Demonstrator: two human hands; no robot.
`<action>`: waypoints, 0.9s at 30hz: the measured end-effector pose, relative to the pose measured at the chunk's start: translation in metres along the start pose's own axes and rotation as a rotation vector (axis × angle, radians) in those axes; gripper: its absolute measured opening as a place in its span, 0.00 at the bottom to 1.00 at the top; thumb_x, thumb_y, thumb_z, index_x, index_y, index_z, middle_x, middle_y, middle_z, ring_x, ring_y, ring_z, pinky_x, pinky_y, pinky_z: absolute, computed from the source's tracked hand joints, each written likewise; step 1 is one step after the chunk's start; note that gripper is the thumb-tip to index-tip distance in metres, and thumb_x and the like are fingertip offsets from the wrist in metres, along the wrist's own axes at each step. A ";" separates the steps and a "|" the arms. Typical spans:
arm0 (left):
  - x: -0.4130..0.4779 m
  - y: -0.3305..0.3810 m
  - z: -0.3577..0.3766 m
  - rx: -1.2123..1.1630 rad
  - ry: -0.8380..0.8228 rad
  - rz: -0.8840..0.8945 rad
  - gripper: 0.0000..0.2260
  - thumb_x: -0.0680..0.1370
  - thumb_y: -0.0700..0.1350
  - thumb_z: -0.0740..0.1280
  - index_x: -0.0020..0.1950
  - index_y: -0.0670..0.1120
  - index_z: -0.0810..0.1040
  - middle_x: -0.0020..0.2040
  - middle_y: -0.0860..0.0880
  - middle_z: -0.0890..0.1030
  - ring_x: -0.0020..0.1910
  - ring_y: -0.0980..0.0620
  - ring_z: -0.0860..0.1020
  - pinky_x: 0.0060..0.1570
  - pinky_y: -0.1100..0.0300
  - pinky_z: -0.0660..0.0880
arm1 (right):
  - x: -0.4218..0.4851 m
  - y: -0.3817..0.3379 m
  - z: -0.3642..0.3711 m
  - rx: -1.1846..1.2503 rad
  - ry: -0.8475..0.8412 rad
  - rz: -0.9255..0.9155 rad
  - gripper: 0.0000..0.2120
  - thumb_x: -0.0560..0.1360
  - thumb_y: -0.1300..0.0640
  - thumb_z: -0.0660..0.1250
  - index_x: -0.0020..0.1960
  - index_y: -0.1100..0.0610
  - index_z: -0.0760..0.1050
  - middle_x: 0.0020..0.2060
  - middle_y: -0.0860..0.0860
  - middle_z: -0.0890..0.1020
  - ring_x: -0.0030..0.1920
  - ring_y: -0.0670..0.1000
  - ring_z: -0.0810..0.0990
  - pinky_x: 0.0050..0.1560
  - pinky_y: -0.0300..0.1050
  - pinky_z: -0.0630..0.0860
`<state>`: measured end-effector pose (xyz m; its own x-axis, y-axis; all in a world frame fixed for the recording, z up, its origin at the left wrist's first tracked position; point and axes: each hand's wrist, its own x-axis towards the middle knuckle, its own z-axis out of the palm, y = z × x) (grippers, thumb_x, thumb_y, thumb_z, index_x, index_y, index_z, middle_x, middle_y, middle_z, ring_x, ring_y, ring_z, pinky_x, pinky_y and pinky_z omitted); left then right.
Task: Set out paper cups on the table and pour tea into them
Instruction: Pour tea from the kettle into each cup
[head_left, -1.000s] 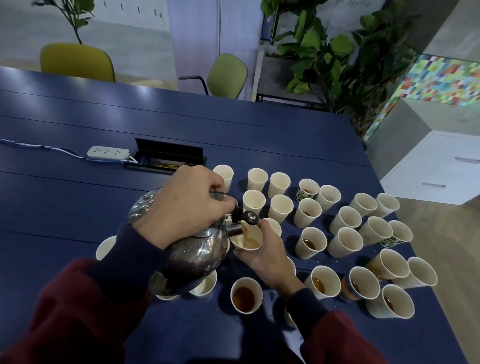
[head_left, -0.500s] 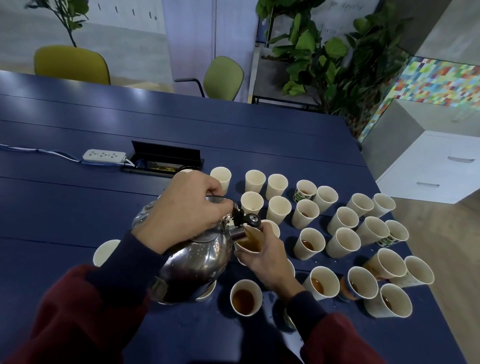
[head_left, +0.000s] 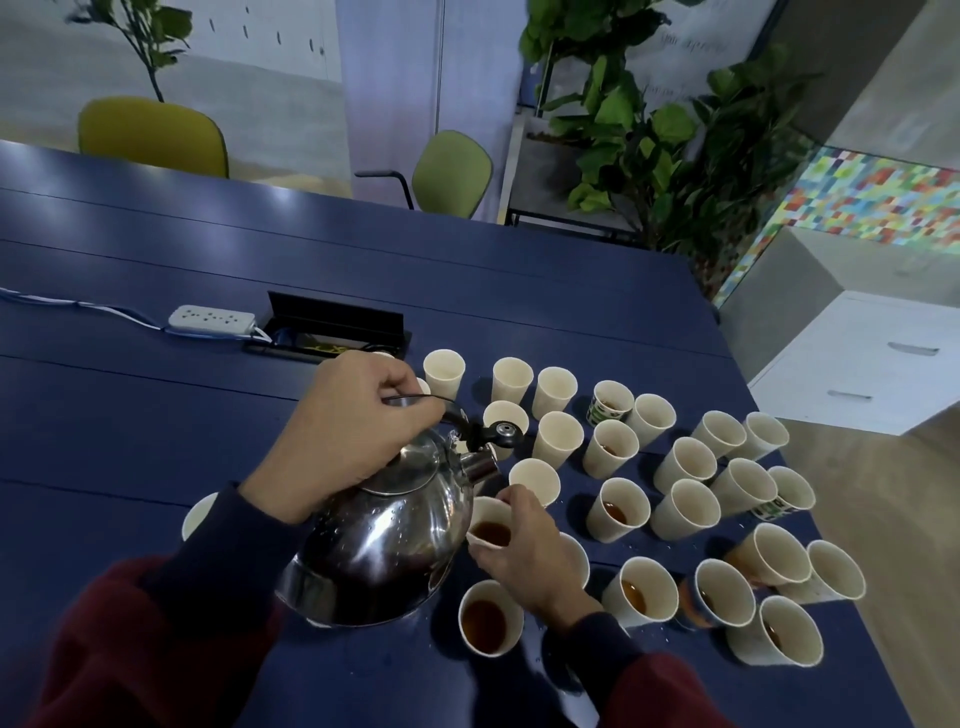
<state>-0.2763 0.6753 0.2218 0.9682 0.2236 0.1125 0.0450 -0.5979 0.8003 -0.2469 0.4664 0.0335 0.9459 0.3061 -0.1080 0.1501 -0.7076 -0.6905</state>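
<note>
Head view, desk (head_left: 156, 415): blue; many paper cups (head_left: 675, 519) stand on it, several holding tea.
Kettle (head_left: 384, 551): steel, tilted right.
Left hand (head_left: 348, 431): my fingers curled round the kettle handle.
Right hand (head_left: 524, 551): my fingers wrapped round one cup.
Held cup (head_left: 488, 525): contains tea, just beside the kettle body.

No word, number or brand can be read with certainty. A faint line of dark handwriting runs across the pale grey wall panel (head_left: 693, 45) behind the large green leafy plant (head_left: 654, 130), but it is too blurred to spell out. A white paper cup with a green printed band (head_left: 601, 415) in the far rows and a second green-banded paper cup (head_left: 774, 508) near the right edge of the dark blue bench (head_left: 156, 415) carry print too small to read.
</note>
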 end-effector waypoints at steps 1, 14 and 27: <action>0.000 0.000 -0.001 0.000 0.003 0.002 0.09 0.72 0.45 0.74 0.33 0.46 0.81 0.28 0.58 0.79 0.28 0.61 0.75 0.30 0.70 0.68 | -0.001 0.001 0.001 -0.042 -0.032 -0.004 0.21 0.71 0.51 0.75 0.58 0.50 0.69 0.54 0.46 0.75 0.51 0.49 0.76 0.52 0.46 0.75; 0.013 -0.002 -0.003 -0.023 0.004 0.039 0.11 0.72 0.46 0.74 0.32 0.46 0.81 0.27 0.48 0.79 0.26 0.57 0.73 0.29 0.68 0.68 | 0.008 0.003 0.005 -0.397 -0.148 0.000 0.28 0.72 0.45 0.73 0.67 0.54 0.67 0.63 0.50 0.68 0.60 0.55 0.75 0.55 0.47 0.73; 0.035 -0.005 0.006 -0.033 -0.029 0.010 0.11 0.72 0.48 0.74 0.31 0.47 0.80 0.23 0.57 0.74 0.26 0.60 0.72 0.32 0.65 0.66 | 0.058 0.007 -0.045 -0.430 0.073 0.182 0.35 0.72 0.37 0.72 0.68 0.57 0.68 0.63 0.55 0.73 0.64 0.57 0.74 0.60 0.50 0.74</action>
<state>-0.2408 0.6816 0.2188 0.9752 0.1951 0.1043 0.0273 -0.5739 0.8185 -0.1781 0.4501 0.0547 0.9833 0.1182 -0.1387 0.0712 -0.9498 -0.3046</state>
